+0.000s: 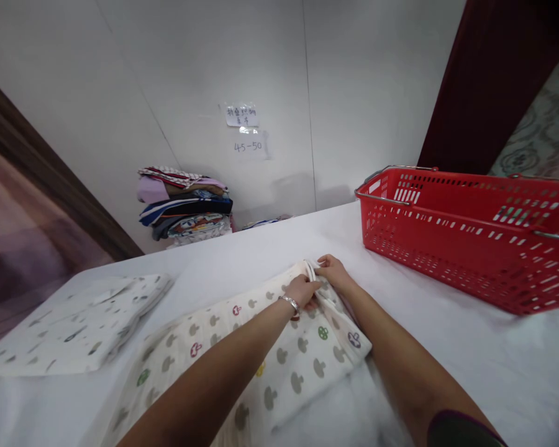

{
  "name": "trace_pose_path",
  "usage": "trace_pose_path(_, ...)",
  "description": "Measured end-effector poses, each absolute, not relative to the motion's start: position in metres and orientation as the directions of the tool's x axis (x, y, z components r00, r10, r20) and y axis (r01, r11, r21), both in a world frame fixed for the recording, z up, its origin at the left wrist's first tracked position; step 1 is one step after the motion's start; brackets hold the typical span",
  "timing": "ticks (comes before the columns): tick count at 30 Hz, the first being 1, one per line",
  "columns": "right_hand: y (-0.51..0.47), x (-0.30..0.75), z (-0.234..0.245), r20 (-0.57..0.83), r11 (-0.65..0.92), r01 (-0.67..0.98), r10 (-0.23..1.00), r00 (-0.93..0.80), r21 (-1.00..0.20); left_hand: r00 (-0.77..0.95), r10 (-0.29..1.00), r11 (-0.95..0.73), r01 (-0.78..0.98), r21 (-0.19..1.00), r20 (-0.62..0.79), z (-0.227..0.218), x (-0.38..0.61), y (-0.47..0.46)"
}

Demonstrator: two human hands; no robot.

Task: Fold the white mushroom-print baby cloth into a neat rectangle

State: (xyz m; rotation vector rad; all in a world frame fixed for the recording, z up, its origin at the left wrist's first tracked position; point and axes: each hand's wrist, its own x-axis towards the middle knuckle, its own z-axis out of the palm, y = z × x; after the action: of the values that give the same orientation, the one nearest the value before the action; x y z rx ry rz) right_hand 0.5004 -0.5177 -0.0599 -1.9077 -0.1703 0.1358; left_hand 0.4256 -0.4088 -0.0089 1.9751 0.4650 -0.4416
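Observation:
A white cloth with a mushroom print (279,341) lies spread on the white-covered table in front of me. Both of my hands are at its far right corner, where the fabric is bunched into a small fold. My left hand (302,290), with a bracelet at the wrist, pinches the fold from the left. Against the fold's right side, my right hand (334,271) grips the edge between thumb and fingers. Part of the cloth's near side is hidden under my left forearm.
A folded white patterned cloth (69,329) lies at the left. A red perforated basket (447,248) with metal handles stands at the right. A stack of folded clothes (186,205) sits by the wall, below paper signs (245,130). White tablecloth (428,354) shows between cloth and basket.

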Motion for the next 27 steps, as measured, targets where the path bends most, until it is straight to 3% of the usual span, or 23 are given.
trace_pose_path(8,-0.514,0.5,-0.061,0.017,-0.097,0.034,0.171,0.985,-0.995,0.901,0.244,-0.456,0.433,0.778,-0.359,0.002,0.445,-0.403)
trace_pose_path(12,-0.513,0.5,-0.061,0.004,-0.03,0.01,0.179,0.984,-0.999,0.931,0.33,-0.577,0.328,0.748,-0.154,0.001,0.456,-0.388)
trace_pose_path(16,-0.512,0.499,-0.06,0.005,0.024,0.001,0.197,0.98,-1.0,0.977,0.203,-0.753,0.114,0.648,0.064,-0.01,0.468,-0.373)
trace_pose_path(27,-0.512,0.501,-0.063,0.031,0.081,0.008,0.278,0.96,-0.997,0.976,0.163,-0.669,0.003,0.743,0.143,-0.028,0.478,-0.36)
